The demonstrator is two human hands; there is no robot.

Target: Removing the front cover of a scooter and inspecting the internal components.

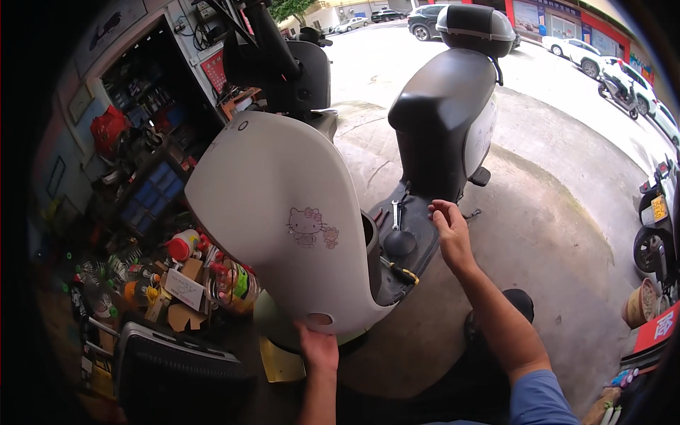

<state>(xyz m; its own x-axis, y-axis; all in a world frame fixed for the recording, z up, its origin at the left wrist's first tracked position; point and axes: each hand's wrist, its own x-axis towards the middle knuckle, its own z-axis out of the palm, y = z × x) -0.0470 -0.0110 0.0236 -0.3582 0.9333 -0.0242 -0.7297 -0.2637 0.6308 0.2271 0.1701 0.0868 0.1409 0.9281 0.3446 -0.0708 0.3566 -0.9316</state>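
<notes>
A white scooter front panel (262, 177) with a pink cartoon print stands before me. My left hand (319, 348) holds the panel's lower edge below an oval hole, its fingertips hidden behind it. My right hand (450, 234) hangs beside the footboard, empty, fingers loosely curved and apart. On the dark footboard (425, 251) lie a wrench (396, 216), a black dome-shaped piece (399, 243) and a yellow-handled tool (404, 273). The long black seat (439, 95) rises behind, with a top box (474, 32) at its rear.
Bottles and cardboard (180, 287) crowd the lower left, beside a black case (177, 375). A cluttered shop doorway (142, 85) stands at the upper left. A parked two-wheeler (652, 241) and red board (648, 329) line the right. Cars (425, 21) stand along the street behind.
</notes>
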